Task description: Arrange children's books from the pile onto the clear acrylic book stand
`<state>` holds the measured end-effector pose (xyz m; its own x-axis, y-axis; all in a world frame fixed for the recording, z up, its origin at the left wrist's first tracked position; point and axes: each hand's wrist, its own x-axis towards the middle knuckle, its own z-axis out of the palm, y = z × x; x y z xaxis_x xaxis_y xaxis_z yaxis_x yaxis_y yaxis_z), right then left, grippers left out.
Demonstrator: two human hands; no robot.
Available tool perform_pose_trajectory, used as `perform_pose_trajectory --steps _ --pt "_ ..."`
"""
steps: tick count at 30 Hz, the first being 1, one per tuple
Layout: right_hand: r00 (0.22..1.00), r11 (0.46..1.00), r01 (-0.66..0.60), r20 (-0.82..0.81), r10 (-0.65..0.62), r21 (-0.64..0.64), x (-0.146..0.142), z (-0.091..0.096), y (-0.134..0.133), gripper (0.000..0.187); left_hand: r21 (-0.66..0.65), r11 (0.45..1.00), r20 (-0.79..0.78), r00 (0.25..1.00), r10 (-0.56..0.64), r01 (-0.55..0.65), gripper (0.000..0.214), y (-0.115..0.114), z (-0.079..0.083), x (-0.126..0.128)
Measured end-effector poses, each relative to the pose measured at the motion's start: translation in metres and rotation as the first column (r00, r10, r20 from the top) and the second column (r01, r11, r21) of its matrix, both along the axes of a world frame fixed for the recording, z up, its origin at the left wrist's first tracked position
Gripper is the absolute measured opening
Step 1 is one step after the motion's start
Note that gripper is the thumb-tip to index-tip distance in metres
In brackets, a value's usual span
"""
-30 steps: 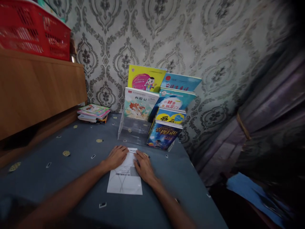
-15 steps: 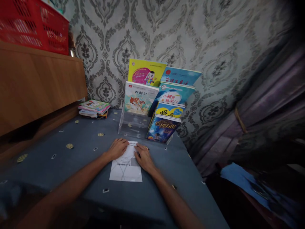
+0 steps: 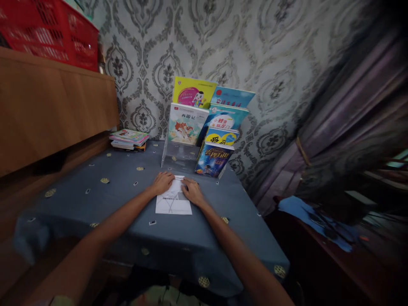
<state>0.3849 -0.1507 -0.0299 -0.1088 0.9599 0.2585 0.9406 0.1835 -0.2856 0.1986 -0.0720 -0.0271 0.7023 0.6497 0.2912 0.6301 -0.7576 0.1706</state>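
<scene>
A white printed sheet (image 3: 174, 205) lies flat on the blue-grey tablecloth (image 3: 121, 187). My left hand (image 3: 162, 182) rests palm down on the sheet's far left corner, fingers flat. My right hand (image 3: 192, 191) lies palm down on its far right edge, fingers stretched out. Just beyond the hands stands a clear tiered rack (image 3: 178, 157) with several children's books; its lowest left slot is bare, and a dark blue book (image 3: 214, 159) fills the lowest right slot.
A small stack of books (image 3: 128, 139) lies at the table's far left by a wooden cabinet (image 3: 47, 106) carrying a red basket (image 3: 54, 32). Patterned wallpaper is behind the rack. A purple curtain (image 3: 350, 127) and blue cloth (image 3: 315, 221) are at the right.
The camera has pulled back and up, so the table's front edge and more of both forearms show. Both hands stay flat on the sheet in the same place.
</scene>
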Motion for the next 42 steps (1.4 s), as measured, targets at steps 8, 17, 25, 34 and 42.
perform_pose_trajectory --steps 8,17,25,34,42 --pt "0.999 0.997 0.041 0.02 -0.042 0.059 -0.002 -0.001 -0.002 0.037 0.061 0.998 0.01 1.0 -0.015 0.015 0.03 0.0 -0.003 -0.003" --pt "0.998 0.993 0.062 0.018 -0.064 0.096 -0.002 -0.002 -0.003 0.035 0.119 0.993 -0.011 1.0 0.022 -0.021 0.029 -0.004 0.001 -0.004" --pt "0.998 0.996 0.055 0.007 -0.056 0.064 0.0 0.0 0.003 0.034 0.097 0.995 0.005 1.0 0.001 -0.001 0.03 0.0 -0.001 -0.004" --pt "0.999 0.999 0.037 0.009 -0.037 -0.019 -0.006 -0.003 0.018 0.043 0.069 0.996 -0.013 0.999 -0.049 0.05 0.03 0.001 -0.001 -0.006" --pt "0.998 0.997 0.065 -0.016 -0.066 -0.04 -0.009 0.002 0.009 0.043 0.141 0.989 -0.121 0.991 0.056 -0.039 0.028 -0.008 0.012 -0.008"
